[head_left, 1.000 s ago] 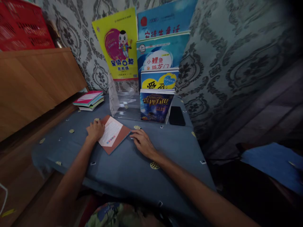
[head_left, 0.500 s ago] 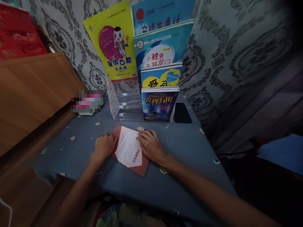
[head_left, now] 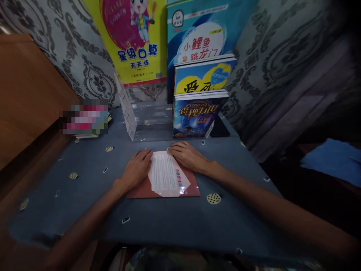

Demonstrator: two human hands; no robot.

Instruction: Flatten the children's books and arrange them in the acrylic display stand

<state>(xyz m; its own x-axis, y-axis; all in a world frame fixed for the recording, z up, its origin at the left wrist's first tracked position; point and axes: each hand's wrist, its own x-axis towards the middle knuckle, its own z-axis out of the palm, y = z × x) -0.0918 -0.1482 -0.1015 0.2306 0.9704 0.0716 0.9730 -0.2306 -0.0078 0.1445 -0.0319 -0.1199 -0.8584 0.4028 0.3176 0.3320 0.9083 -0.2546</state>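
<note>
A thin reddish-brown book (head_left: 166, 173) lies flat on the cloth-covered table in front of me, its pale printed panel facing up. My left hand (head_left: 138, 167) rests on its left side with the fingers stretched forward. Across its upper right part lies my right hand (head_left: 187, 155), fingers extended and pointing left. Both hands are open and touch the book without lifting it. Just beyond the hands stands a clear stepped rack (head_left: 126, 109) with upright books, the nearest being a dark blue book (head_left: 194, 116).
A yellow workbook (head_left: 138, 56) stands at the rack's back left. Behind the rack's right side lies a black phone-like slab (head_left: 220, 128). A stack of blurred-out books (head_left: 86, 119) sits at the left. Patterned curtains and a wooden cabinet (head_left: 31, 98) border the table.
The book has turned from a slant to lie nearly square to me. Both hands have moved with it and lie on its upper part. My view has shifted closer and lower.
</note>
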